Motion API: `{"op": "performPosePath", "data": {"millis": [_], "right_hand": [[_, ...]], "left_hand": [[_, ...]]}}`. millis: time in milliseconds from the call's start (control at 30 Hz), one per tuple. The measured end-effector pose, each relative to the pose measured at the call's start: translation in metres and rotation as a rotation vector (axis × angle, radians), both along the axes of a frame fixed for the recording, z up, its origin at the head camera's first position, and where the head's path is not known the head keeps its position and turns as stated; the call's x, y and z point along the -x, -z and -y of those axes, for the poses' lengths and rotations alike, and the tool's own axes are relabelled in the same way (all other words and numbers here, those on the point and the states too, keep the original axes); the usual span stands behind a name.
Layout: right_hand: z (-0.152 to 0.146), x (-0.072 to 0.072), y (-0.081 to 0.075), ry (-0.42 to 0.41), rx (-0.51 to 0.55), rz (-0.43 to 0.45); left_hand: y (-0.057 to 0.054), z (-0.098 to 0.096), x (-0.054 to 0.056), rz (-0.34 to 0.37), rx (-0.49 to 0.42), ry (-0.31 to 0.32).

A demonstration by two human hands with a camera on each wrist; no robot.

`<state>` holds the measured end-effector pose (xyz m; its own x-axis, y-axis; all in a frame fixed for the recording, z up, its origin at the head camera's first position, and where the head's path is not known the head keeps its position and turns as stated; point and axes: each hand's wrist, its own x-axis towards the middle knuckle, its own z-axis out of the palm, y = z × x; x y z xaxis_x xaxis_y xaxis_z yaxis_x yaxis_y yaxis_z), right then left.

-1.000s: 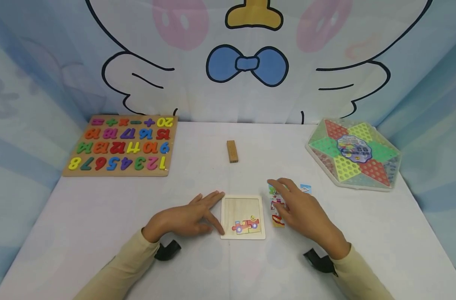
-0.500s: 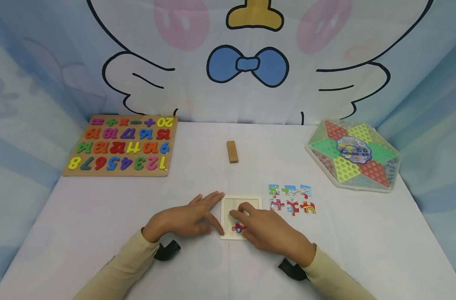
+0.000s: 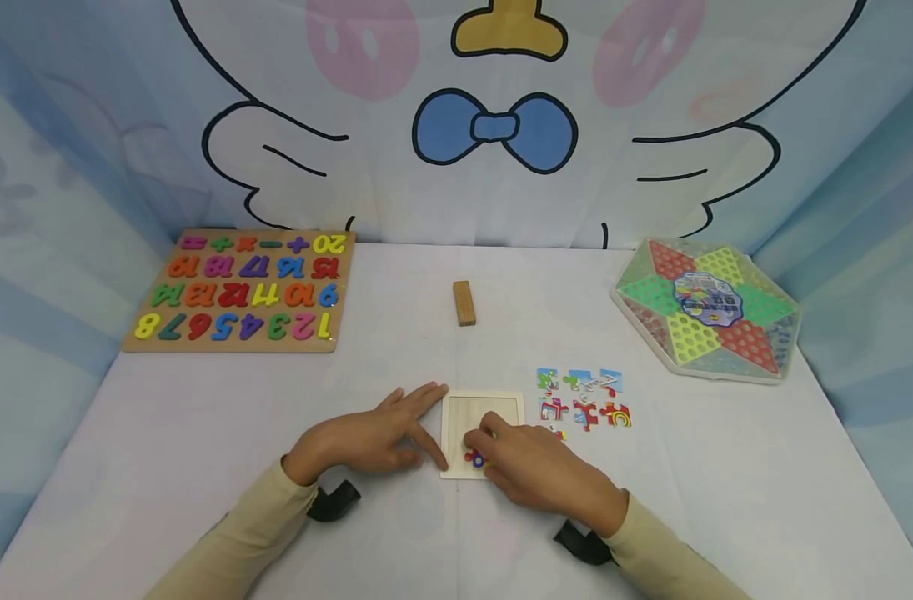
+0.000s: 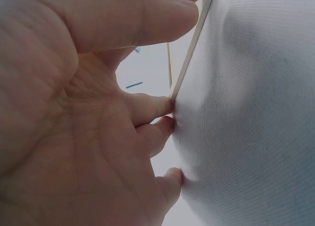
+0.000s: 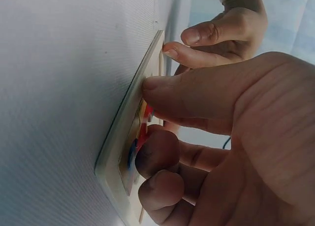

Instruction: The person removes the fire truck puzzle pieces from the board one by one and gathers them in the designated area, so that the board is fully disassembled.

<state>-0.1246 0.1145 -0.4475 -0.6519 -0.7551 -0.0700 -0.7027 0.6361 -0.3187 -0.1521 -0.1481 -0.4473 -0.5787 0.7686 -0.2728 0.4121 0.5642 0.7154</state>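
Note:
In the head view, a small square wooden puzzle tray [image 3: 459, 408] lies on the white table. My left hand [image 3: 377, 435] is spread along its left side, with fingertips touching the upper and lower left corners. My right hand [image 3: 542, 467] is over the tray's lower right, its thumb and curled fingers pinching a puzzle piece [image 5: 147, 112], mostly hidden. Printed vehicle pieces [image 3: 474, 457] show in the tray beside the right fingertips. In the left wrist view, fingertips touch the tray's edge [image 4: 189, 53]. Several loose jigsaw pieces [image 3: 585, 412] lie right of the tray.
A wooden number board [image 3: 234, 287] with coloured numerals lies at the back left. A small wooden block [image 3: 464, 303] is at the back middle. At the back right lies a hexagonal Chinese checkers box [image 3: 707, 308]. Printed curtains [image 3: 494, 200] surround the table.
The right hand has moved left from the loose pieces onto the tray, then shifted slightly there with its fingers drawn in. The left hand has stayed at the tray's left side.

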Motion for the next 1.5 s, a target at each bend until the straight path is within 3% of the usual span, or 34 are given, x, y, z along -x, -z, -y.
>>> {"op": "performPosePath", "data": {"millis": [267, 533, 967, 1500], "right_hand": [[-0.0013, 0.0033, 0.0010, 0.030, 0.054, 0.109], [-0.0035, 0.0055, 0.0016, 0.034, 0.085, 0.155], [-0.0062, 0.0077, 0.0045, 0.011, 0.146, 0.125], [-0.0069, 0.0096, 0.0014, -0.012, 0.173, 0.153]], "left_hand": [[-0.0001, -0.0001, 0.0004, -0.001, 0.009, 0.000], [0.0000, -0.0004, 0.0008, -0.002, 0.010, 0.001], [0.0014, -0.0003, 0.0013, 0.001, 0.008, 0.001], [0.0015, -0.0007, 0.0013, -0.006, 0.006, 0.008]]}}
